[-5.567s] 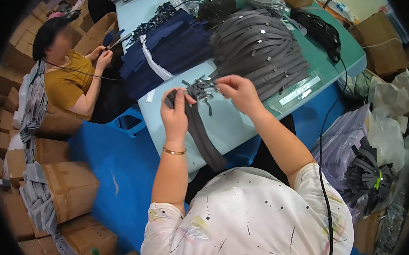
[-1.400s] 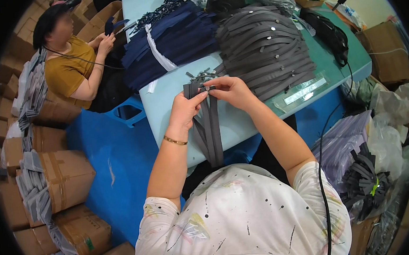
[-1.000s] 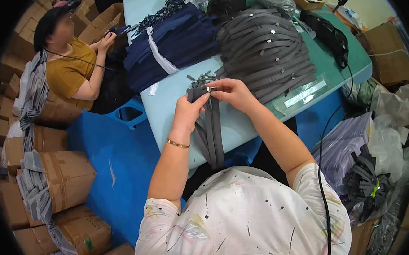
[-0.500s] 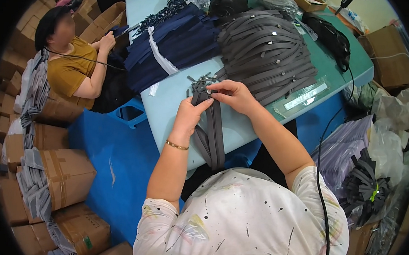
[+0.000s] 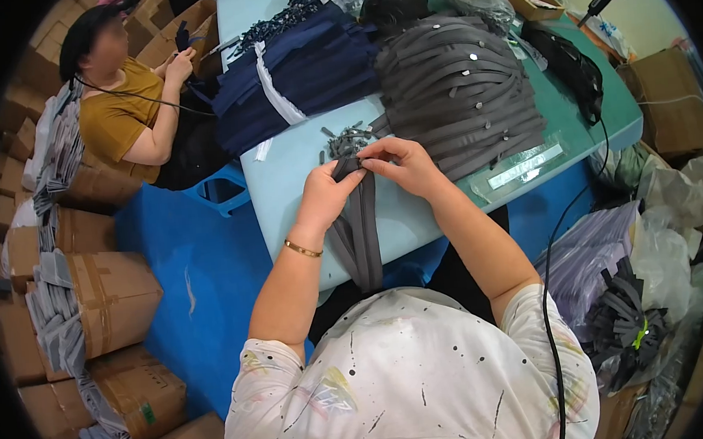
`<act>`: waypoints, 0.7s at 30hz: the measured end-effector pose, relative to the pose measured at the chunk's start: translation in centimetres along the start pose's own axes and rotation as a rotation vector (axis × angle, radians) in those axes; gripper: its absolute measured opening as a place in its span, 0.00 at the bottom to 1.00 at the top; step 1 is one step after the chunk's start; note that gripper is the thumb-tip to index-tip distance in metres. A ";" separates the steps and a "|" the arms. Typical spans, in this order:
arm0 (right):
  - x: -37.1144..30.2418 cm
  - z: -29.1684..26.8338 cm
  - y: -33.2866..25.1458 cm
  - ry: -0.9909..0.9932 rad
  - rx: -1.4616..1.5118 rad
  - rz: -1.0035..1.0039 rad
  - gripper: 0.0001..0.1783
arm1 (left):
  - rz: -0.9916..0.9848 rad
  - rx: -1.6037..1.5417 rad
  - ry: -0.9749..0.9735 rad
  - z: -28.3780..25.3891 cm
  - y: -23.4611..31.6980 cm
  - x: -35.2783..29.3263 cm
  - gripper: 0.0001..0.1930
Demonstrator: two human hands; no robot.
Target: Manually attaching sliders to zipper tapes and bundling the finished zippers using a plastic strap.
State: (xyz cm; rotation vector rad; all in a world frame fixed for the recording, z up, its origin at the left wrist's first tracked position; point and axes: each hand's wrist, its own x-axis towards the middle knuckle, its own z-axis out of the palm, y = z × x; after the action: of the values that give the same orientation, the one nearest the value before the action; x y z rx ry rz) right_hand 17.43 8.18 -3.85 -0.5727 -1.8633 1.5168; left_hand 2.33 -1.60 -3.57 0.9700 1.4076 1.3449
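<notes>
Both my hands meet at the table's near edge over a grey zipper (image 5: 366,235), whose long tapes hang down toward my lap. My left hand (image 5: 327,193) pinches its upper end between thumb and fingers. Touching that same end are the closed thumb and fingertips of my right hand (image 5: 401,165); any small part between them is hidden. Just beyond my fingers lies a small heap of dark zipper sliders (image 5: 348,141). A wide stack of grey zippers (image 5: 457,98), dotted with shiny round bits, spreads out at the far right of my hands.
Navy zippers (image 5: 300,68) are stacked on the pale blue table (image 5: 283,171), a white strip across them. On the left sits a co-worker (image 5: 128,113) holding a navy piece. Cardboard boxes (image 5: 121,301) line the left side. A black cable (image 5: 551,328) runs past my right arm.
My fingertips have closed in on the zipper's end, and the shiny bit seen there earlier is now covered. The co-worker has raised a navy piece higher.
</notes>
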 end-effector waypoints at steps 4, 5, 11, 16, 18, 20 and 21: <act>-0.1 0.0 -1.1 0.010 -0.039 0.081 0.08 | 0.083 0.286 0.031 -0.1 0.0 0.1 0.08; 0.0 0.0 -1.4 0.037 -0.099 0.005 0.08 | 0.112 0.335 0.035 0.1 0.2 0.1 0.08; -0.6 0.2 -1.0 0.027 -0.274 -0.146 0.08 | 0.318 0.452 0.081 0.0 0.2 0.0 0.08; -0.4 0.0 -1.6 0.109 -0.370 -0.143 0.08 | 0.309 0.484 0.053 0.5 0.7 -0.3 0.08; -0.7 0.1 -1.2 0.074 -0.284 -0.167 0.07 | 0.326 0.499 0.073 0.6 0.4 -0.3 0.08; -0.9 0.0 -1.2 0.073 -0.301 -0.162 0.08 | 0.391 0.498 0.084 0.7 0.3 -0.2 0.08; -1.0 -0.2 -1.2 0.071 -0.323 -0.153 0.08 | 0.397 0.500 0.079 0.7 0.4 -0.2 0.08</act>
State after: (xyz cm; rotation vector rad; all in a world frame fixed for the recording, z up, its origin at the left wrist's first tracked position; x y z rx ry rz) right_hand 18.36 7.36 -2.85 -0.6050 -2.0605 1.0920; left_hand 3.03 -1.55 -3.14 1.6061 1.7170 1.3439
